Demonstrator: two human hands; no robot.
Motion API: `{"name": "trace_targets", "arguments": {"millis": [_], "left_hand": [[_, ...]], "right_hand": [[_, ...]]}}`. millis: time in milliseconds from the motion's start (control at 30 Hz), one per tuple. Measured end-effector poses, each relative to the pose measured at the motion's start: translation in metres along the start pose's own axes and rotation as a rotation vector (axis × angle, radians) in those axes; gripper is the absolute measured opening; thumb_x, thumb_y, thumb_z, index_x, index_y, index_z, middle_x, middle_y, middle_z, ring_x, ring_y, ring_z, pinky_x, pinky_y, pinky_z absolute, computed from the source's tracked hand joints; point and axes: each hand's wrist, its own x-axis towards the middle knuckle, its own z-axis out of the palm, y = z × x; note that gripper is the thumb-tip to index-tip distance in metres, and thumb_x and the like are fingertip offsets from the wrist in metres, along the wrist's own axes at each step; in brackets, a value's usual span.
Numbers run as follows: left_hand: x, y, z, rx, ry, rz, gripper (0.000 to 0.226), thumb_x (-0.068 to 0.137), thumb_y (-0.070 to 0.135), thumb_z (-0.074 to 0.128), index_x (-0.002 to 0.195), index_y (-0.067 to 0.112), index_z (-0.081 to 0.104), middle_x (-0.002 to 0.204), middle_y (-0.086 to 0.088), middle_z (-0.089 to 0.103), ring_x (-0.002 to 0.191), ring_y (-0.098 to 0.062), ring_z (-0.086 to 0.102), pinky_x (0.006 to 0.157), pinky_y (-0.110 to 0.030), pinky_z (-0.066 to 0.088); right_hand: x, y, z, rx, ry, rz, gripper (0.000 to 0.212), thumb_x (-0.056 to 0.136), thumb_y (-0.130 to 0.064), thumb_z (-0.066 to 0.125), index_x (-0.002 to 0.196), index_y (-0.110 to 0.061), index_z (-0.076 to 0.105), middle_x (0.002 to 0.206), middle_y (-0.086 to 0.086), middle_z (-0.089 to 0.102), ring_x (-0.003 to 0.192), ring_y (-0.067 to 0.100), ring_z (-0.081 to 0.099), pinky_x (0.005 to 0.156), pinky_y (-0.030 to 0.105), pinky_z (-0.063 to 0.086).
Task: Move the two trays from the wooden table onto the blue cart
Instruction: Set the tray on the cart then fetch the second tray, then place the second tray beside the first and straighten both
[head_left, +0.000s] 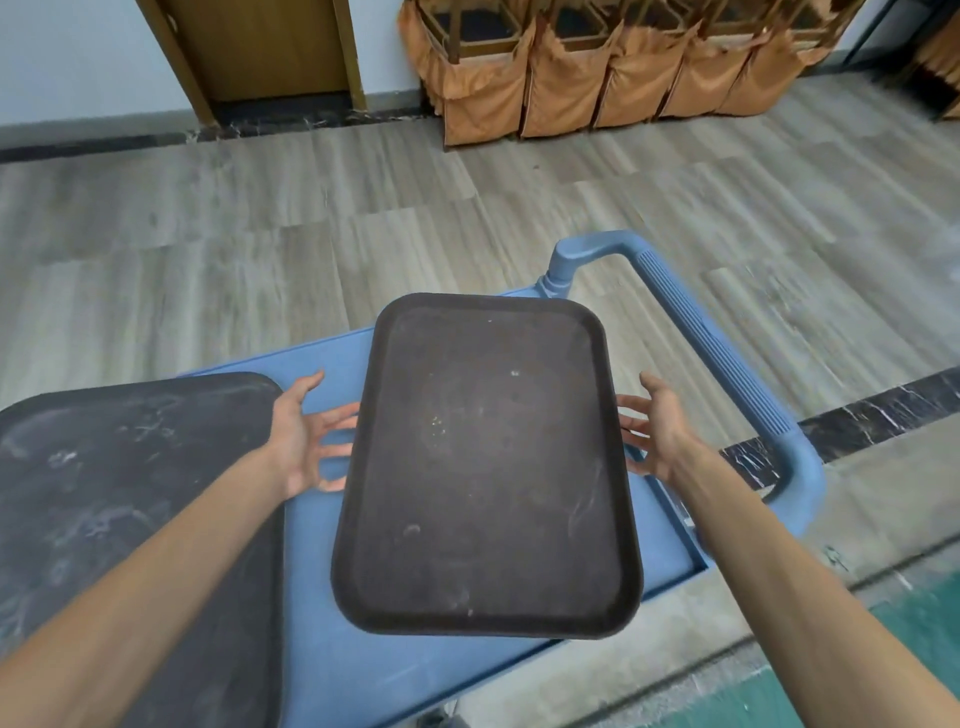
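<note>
A dark brown tray (488, 467) lies on the top of the blue cart (322, 613), its near corner hanging over the cart's front edge. A second, black scuffed tray (130, 493) rests on the cart's left part. My left hand (306, 434) is beside the brown tray's left rim, fingers spread, fingertips at or just off the edge. My right hand (657, 428) is by the right rim, fingers spread, holding nothing. The wooden table is out of view.
The cart's blue handle (727, 364) arches to the right of the brown tray. Grey wood-look floor lies beyond. Several chairs with orange covers (613, 73) stand along the back wall, next to a wooden door (265, 47). Green flooring (924, 639) shows at bottom right.
</note>
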Motion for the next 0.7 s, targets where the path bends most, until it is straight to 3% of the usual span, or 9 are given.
{"name": "trace_targets", "arguments": {"millis": [133, 333, 433, 533, 667, 700], "left_hand": [[0.014, -0.006, -0.002, -0.022, 0.013, -0.021, 0.080, 0.073, 0.075, 0.043, 0.121, 0.019, 0.073, 0.114, -0.001, 0.066, 0.105, -0.027, 0.060, 0.079, -0.048, 0.046], [0.018, -0.011, -0.008, -0.049, 0.005, -0.034, 0.078, 0.073, 0.073, 0.045, 0.120, 0.017, 0.073, 0.122, -0.002, 0.067, 0.112, -0.027, 0.061, 0.080, -0.051, 0.048], [0.015, -0.012, -0.010, -0.045, -0.011, -0.031, 0.076, 0.075, 0.071, 0.046, 0.121, 0.018, 0.073, 0.128, 0.000, 0.068, 0.116, -0.028, 0.062, 0.086, -0.051, 0.048], [0.006, -0.015, -0.017, -0.042, -0.039, -0.041, 0.074, 0.075, 0.072, 0.048, 0.123, 0.021, 0.073, 0.132, 0.005, 0.068, 0.120, -0.032, 0.063, 0.100, -0.052, 0.046], [-0.017, -0.020, -0.040, -0.093, -0.080, -0.008, 0.074, 0.074, 0.074, 0.048, 0.123, 0.025, 0.074, 0.132, 0.009, 0.069, 0.124, -0.035, 0.060, 0.107, -0.056, 0.041], [-0.024, -0.021, -0.048, -0.116, -0.091, 0.009, 0.075, 0.074, 0.075, 0.047, 0.123, 0.026, 0.074, 0.132, 0.010, 0.069, 0.125, -0.035, 0.060, 0.107, -0.056, 0.041]], "right_hand": [[0.012, -0.002, -0.001, -0.008, -0.014, -0.001, 0.055, 0.094, -0.061, 0.037, 0.108, -0.021, 0.072, 0.092, 0.002, 0.066, 0.090, 0.019, 0.058, 0.071, 0.038, 0.041], [0.014, -0.001, 0.000, -0.024, -0.007, 0.007, 0.045, 0.098, -0.053, 0.039, 0.105, -0.022, 0.071, 0.097, 0.001, 0.069, 0.092, 0.019, 0.060, 0.071, 0.038, 0.042], [0.009, -0.001, 0.002, -0.050, 0.009, 0.010, 0.037, 0.100, -0.044, 0.041, 0.099, -0.022, 0.070, 0.091, -0.001, 0.070, 0.085, 0.017, 0.061, 0.068, 0.036, 0.043], [0.001, -0.003, 0.007, -0.156, 0.037, -0.053, 0.032, 0.102, -0.038, 0.040, 0.105, -0.020, 0.066, 0.096, -0.001, 0.068, 0.086, 0.017, 0.062, 0.069, 0.036, 0.047], [-0.005, -0.011, 0.022, -0.365, 0.102, -0.255, 0.028, 0.101, -0.034, 0.042, 0.098, -0.018, 0.065, 0.103, 0.008, 0.065, 0.090, 0.022, 0.059, 0.096, 0.050, 0.051], [-0.007, -0.014, 0.030, -0.398, 0.095, -0.288, 0.032, 0.100, -0.034, 0.043, 0.102, -0.013, 0.066, 0.106, 0.013, 0.066, 0.092, 0.023, 0.057, 0.096, 0.050, 0.049]]}}
